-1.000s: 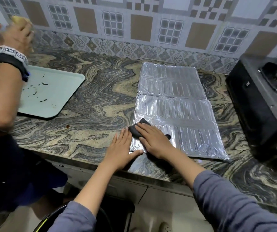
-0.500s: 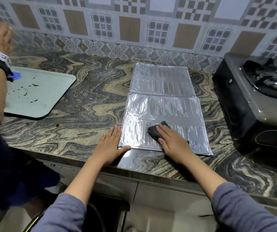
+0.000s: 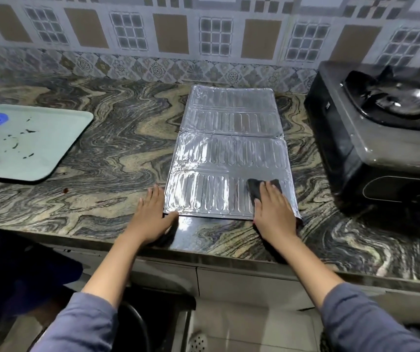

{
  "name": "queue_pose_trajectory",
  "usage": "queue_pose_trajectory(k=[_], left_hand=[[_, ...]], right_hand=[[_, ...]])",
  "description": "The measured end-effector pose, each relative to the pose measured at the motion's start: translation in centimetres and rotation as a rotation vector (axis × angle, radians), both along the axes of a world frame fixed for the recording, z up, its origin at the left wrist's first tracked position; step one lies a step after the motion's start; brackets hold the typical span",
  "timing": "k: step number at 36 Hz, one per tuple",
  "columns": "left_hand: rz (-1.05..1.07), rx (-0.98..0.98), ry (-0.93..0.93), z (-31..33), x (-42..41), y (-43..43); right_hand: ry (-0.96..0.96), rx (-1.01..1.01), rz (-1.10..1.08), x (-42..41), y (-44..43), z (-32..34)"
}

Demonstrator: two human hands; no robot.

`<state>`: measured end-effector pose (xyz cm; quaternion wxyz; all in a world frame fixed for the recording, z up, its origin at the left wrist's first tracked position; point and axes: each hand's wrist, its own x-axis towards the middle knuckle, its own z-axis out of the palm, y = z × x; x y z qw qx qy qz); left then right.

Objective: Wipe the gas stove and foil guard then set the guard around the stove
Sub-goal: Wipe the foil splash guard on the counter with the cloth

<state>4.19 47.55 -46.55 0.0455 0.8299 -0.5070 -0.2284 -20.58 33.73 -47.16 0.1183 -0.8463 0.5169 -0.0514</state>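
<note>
Kitchen with patterned wall tiles (image 3: 168, 34) along the back, and a swirly marble tabletop (image 3: 107, 153) in grey, black and tan taking up most of the view. The foil guard (image 3: 226, 153) is lying flat in the middle of the tabletop, unfolded, shiny ribbed panels running from near the wall down to near the front edge. The gas stove (image 3: 376, 138) sits off to the right of it, apart from the guard, dark body with a black burner on top.

Right hand (image 3: 274, 212) is flat, palm down, fingers together and stretched out, pressing a dark cloth (image 3: 254, 189) onto the near right corner of the guard. Not really a pinching grip, more pushing the cloth down with the flat fingers. Left hand (image 3: 150, 217) is spread open on the tabletop just beside the guard's near left corner, thumb touching the foil edge, holding nothing. Both arms have grey-blue sleeves pushed up.

Over on the far left there's a pale green tray (image 3: 36, 148) with some dark specks on it, and a second person's arm at the edge of the frame, too blurred to make out much. Below the tabletop edge there are plain cabinet fronts (image 3: 249, 283).
</note>
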Motion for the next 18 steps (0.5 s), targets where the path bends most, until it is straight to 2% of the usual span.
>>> queue_pose_trajectory(k=[7, 12, 18], left_hand=[[0.091, -0.194, -0.142, -1.3, -1.5, 0.3], [0.075, -0.202, -0.199, -2.1, -1.4, 0.3], [0.066, -0.205, -0.196, -1.9, -1.5, 0.1]], right_hand=[[-0.019, -0.003, 0.020, -0.2, -0.1, 0.0], [-0.004, 0.011, 0.034, -0.5, -0.4, 0.1], [-0.018, 0.015, -0.159, -0.2, -1.7, 0.2]])
